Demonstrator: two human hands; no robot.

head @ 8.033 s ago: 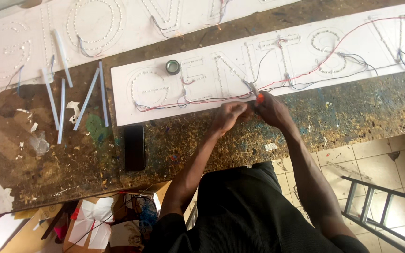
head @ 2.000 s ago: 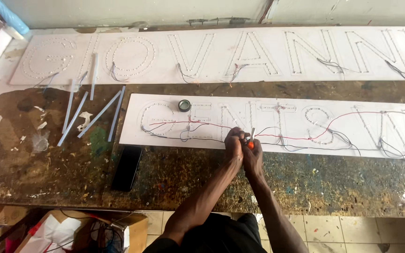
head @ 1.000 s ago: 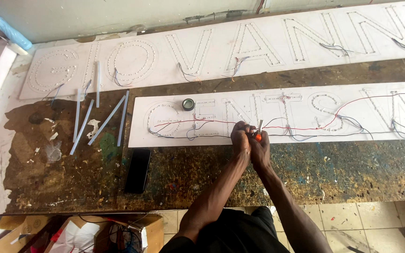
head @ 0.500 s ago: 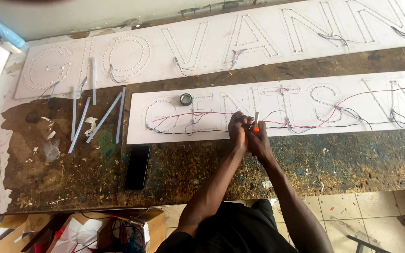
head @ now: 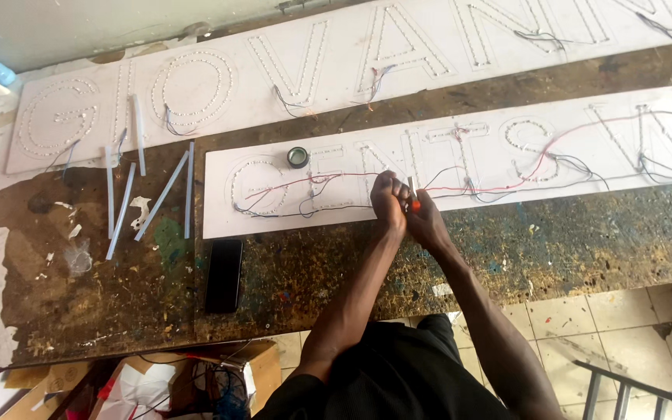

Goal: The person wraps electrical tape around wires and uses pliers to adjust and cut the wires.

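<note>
My left hand (head: 388, 204) and my right hand (head: 427, 221) are pressed together over the near white sign board (head: 585, 167). Between them they pinch red and dark wires (head: 507, 183) that run along the board's outlined letters. A small tool with an orange handle (head: 413, 197) sticks up from my right hand's grip. The wires trail left and right from my hands across the board. A roll of dark tape (head: 298, 157) lies on the board to the left of my hands.
A second white letter board (head: 336, 66) lies farther back. Several white strips (head: 149, 194) lie at the left on the stained, paint-spattered bench (head: 585, 249). A black phone (head: 225, 274) rests near the bench's front edge. An open cardboard box (head: 157, 385) sits below.
My hands have stayed joined on the wires over the near board. The view has shifted slightly, so the boards sit a little more to the left and tilted.
</note>
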